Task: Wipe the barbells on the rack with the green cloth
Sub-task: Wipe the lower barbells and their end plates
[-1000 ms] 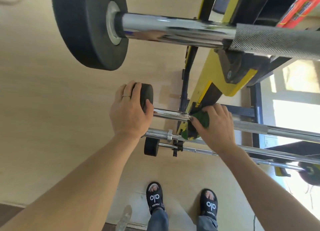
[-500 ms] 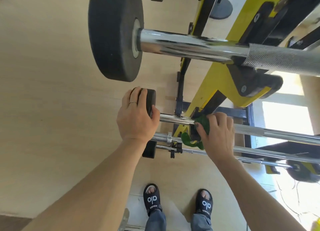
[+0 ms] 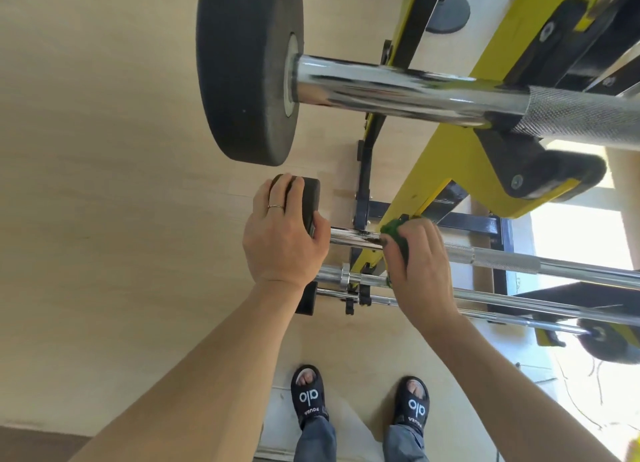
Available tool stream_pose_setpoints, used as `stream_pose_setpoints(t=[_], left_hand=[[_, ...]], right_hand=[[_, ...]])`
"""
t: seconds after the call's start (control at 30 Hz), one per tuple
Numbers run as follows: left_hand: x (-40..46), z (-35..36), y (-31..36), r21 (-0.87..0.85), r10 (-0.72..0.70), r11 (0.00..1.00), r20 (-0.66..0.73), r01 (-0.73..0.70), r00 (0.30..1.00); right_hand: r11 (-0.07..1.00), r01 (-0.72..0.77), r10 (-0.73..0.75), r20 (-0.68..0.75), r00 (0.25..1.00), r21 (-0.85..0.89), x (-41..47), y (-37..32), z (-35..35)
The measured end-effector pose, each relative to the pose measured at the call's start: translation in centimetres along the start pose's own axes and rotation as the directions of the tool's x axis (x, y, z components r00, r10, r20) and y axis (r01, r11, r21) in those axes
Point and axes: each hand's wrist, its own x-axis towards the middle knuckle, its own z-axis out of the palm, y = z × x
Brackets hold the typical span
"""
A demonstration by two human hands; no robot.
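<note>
I look down a yellow and black rack (image 3: 429, 184) holding several chrome barbells. My right hand (image 3: 420, 271) grips the green cloth (image 3: 396, 233) around a middle barbell (image 3: 502, 259), just beside the rack upright. My left hand (image 3: 282, 240) grips the small black end weight (image 3: 310, 198) of that same bar. A thicker barbell (image 3: 398, 91) with a large black plate (image 3: 249, 66) hangs above, close to the camera. Two thinner bars (image 3: 485, 299) lie on lower pegs beneath my hands.
The floor (image 3: 104, 184) is pale wood. My feet in black sandals (image 3: 310, 396) stand just in front of the rack. Another black plate (image 3: 609, 344) sits on a low bar at the right. A round black weight (image 3: 446, 8) lies on the floor behind the rack.
My right hand has slid the cloth a little up and left along the bar towards the upright. My left hand has kept its hold on the end weight. The camera has shifted.
</note>
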Motion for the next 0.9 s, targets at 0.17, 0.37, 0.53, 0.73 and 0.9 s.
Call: stream_pose_setpoints(t=[0.17,0.37,0.53,0.73,0.9], left_hand=[[0.1,0.0,-0.1,-0.003,0.011,1.0,-0.003,-0.011,1.0],[0.0,0.1,-0.2,0.018,0.014,1.0,0.004,-0.014,1.0],[0.0,0.1,-0.1,0.008,0.007,1.0,-0.006,-0.007,1.0],[-0.2,0.1,-0.1,-0.018,0.037,0.999,-0.084,-0.039,0.996],[-0.2,0.2,-0.4,-0.018,0.048,0.999,-0.105,-0.051,0.993]], right_hand=[[0.995,0.104,-0.104,-0.044,0.994,0.001,3.3,-3.5,1.1],[0.854,0.23,0.039,0.499,0.866,-0.466,3.8,-1.0,4.9],[0.841,0.235,0.205,0.69,0.694,-0.487,7.5,-2.0,5.9],[0.936,-0.088,0.319,0.718,0.619,-0.341,9.6,-4.1,7.9],[0.897,0.024,0.21,0.473,0.856,-0.441,4.2,-4.9,7.7]])
